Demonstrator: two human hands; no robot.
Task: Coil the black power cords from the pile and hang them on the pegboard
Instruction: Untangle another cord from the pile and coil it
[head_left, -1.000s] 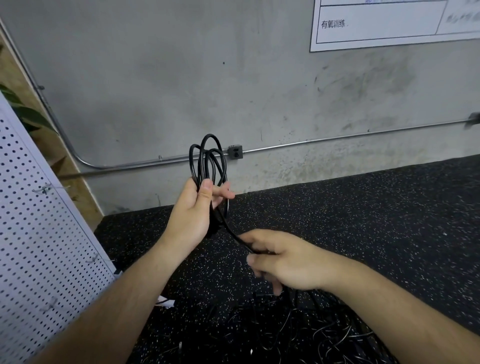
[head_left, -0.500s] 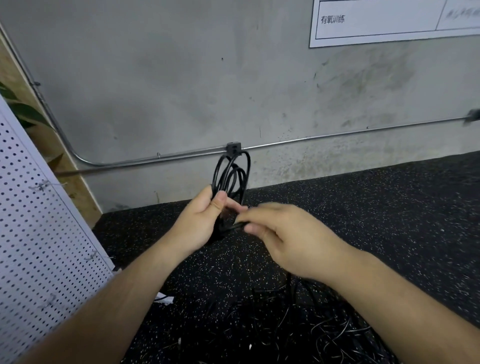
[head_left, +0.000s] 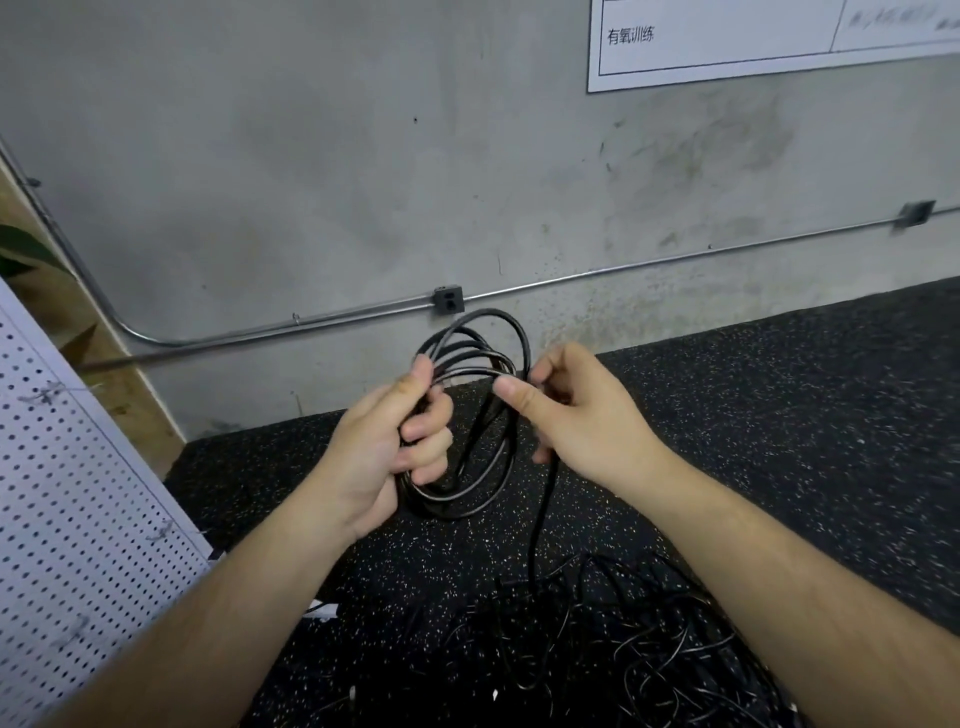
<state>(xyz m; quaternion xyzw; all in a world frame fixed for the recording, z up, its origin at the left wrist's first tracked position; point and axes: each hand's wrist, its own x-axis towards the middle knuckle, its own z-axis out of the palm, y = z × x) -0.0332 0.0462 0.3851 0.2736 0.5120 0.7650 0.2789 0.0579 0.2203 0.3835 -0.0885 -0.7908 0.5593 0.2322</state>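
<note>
Coiling under way: power cord (head_left: 470, 353), black, smooth glossy sheath, several oval loops, held above the speckled rubber floor (head_left: 779, 415) near the wall. Left hand (head_left: 384, 447) grips the bundle, fingers curled round it. Right hand (head_left: 576, 421) pinches the strand at the coil's top, having risen from the tangled pile (head_left: 597, 639) a second ago; one loop added. Tail hangs to pile. Pegboard (head_left: 78, 519), white, perforated, left: visible hooks bare.

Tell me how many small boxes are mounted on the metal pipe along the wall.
2. One box sits mid-wall on the pipe, just above the coiled cord. The other box is at the far right. More could lie outside the view.
</note>
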